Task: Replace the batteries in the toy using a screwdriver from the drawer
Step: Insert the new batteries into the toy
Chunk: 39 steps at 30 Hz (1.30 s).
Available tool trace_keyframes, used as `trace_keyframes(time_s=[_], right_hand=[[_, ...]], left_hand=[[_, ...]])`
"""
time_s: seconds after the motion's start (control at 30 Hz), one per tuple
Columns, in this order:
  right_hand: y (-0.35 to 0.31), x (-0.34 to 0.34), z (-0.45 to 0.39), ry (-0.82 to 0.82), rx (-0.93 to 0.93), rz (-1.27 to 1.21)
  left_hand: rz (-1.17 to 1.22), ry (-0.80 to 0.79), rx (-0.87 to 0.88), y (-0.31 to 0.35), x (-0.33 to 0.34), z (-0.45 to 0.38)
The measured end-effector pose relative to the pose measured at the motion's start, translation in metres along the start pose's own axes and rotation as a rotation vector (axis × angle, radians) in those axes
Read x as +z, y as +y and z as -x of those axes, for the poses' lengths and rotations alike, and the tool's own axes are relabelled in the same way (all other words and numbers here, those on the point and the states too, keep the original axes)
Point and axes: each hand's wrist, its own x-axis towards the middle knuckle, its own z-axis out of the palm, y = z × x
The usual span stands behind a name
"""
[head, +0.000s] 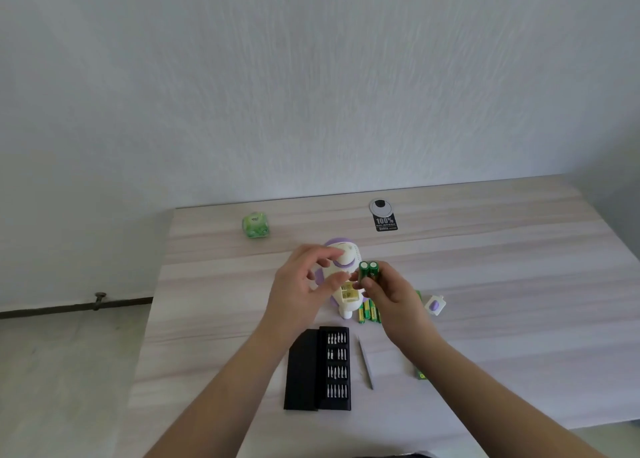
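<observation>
A white and purple toy [344, 260] lies on the table with its battery compartment [349, 293] uncovered. My right hand [391, 295] grips two green batteries [367, 271] upright just right of the toy. My left hand [304, 281] hovers over the toy's left side with fingers relaxed and spread, holding nothing. Several more green batteries [369, 314] lie beside the toy's base. The small white and purple compartment cover [434, 305] rests to the right. A slim grey screwdriver [366, 362] lies on the table near the front.
An open black bit case [320, 367] with several bits sits at the front. A green battery pack [420, 374] shows past my right forearm. A green cube [255, 225] and a round cable grommet [381, 207] with a black sticker are at the back.
</observation>
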Motion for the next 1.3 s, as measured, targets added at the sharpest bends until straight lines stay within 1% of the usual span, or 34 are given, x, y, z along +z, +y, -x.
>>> trace_keyframes(time_s=[0.13,0.27,0.4,0.5,0.77,0.9,1.0,1.13,1.3], right_hand=[[-0.021,0.005,0.006,-0.013,-0.074,-0.037],[-0.039,0.006,0.012,-0.021,-0.168,-0.012],[-0.056,0.001,0.015,0.019,-0.276,0.014],[-0.064,-0.003,0.018,0.039,-0.325,0.001],[-0.067,-0.012,0.021,0.068,-0.346,-0.024],[-0.071,-0.016,0.023,0.048,-0.452,-0.031],[-0.074,-0.019,0.023,0.071,-0.542,-0.008],[-0.079,-0.02,0.024,0.1,-0.569,-0.009],[-0.082,-0.022,0.028,0.095,-0.539,-0.027]], left_hand=[[-0.02,0.015,0.074,0.018,-0.005,0.002],[-0.022,0.097,0.169,0.033,-0.007,0.005],[-0.017,0.149,0.26,0.05,-0.012,0.007],[-0.013,0.167,0.289,0.061,-0.014,0.007],[-0.021,0.168,0.337,0.077,-0.013,0.008],[-0.015,0.186,0.393,0.087,-0.015,0.013],[-0.016,0.201,0.433,0.096,-0.018,0.014],[-0.032,0.199,0.448,0.105,-0.021,0.016],[0.055,0.199,0.364,0.112,-0.022,0.019]])
